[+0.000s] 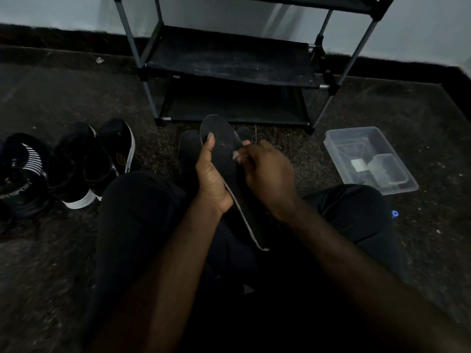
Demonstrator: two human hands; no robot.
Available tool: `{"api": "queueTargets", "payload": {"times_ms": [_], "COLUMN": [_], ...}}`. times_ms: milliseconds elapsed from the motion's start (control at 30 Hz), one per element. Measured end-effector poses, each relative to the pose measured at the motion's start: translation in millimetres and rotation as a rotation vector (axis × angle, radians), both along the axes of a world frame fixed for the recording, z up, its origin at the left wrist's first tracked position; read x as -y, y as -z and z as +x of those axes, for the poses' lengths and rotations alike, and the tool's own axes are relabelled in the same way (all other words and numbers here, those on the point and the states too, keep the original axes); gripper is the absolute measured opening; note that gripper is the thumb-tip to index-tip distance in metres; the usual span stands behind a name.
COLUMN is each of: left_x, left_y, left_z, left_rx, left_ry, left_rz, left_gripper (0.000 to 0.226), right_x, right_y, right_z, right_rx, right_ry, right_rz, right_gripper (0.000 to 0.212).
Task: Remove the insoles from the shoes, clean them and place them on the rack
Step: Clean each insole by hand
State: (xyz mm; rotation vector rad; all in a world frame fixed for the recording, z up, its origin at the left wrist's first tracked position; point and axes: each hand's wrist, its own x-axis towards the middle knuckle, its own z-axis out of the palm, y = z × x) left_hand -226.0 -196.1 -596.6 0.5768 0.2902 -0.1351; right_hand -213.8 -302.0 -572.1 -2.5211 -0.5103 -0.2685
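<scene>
Head view, dim light.

Surface: dark speckled floor (pixel 63 250), with pale crumbs scattered on it.

Room: pale wall (pixel 63 11) above a dark skirting band (pixel 51 36). A black shelf rack (pixel 229 59) on grey poles stands against the wall; its visible shelves are dusty.

Left of the knees: black shoes (pixel 89 161) grouped together, two with white soles, one striped.

Right: clear plastic container (pixel 331 138) on the floor, near the rack's foot.

Item: one insole (pixel 224 138), black on its face with a pale grey edge and a few light specks. It is held above the lap in front of the rack, toe end pointing away.

Left hand (pixel 212 184): fingers wrapped beneath the insole, thumb pressed on its face.

Right hand (pixel 270 174): curled fingers and thumb pinch the insole's right edge.
</scene>
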Motion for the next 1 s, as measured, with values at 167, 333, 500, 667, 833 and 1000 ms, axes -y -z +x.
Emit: {"api": "queueTargets", "payload": {"times_ms": [167,333,500,667,833,1000], "left_x": [-4.8,-2.0,3.4,-6.3,-0.3,1.4], "left_y": [-0.5,-2.9,-2.5,1.6,-0.5,2.2], "left_z": [-2.0,-2.1,-2.5,-0.9,-0.6,0.1], "left_rx": [0.041,0.072,0.067,0.104,0.094,0.079], "left_ry": [0.035,0.039,0.0,-0.004,0.042,-0.033], "left_rz": [-0.025,-0.008,0.044,0.011,0.026,0.052], "left_gripper": [0.09,0.092,0.094,0.117,0.113,0.093], "right_x": [-6.9,3.2,-3.3,-24.3,-11.1,-13.0], "right_y": [6.2,10.8,2.9,5.2,3.1,1.0], "right_z": [-29.2,-39.5,-4.7,-21.6,-16.8,-3.1], "right_rx": [-0.108,-0.121,-0.019,-0.045,-0.002,-0.028], "right_ry": [-0.14,-0.205,-0.028,-0.143,-0.118,0.024], "right_rz": [0.149,0.195,0.117,0.188,0.13,0.171], "right_gripper": [0.013,0.02,0.018,0.017,0.015,0.012]}}
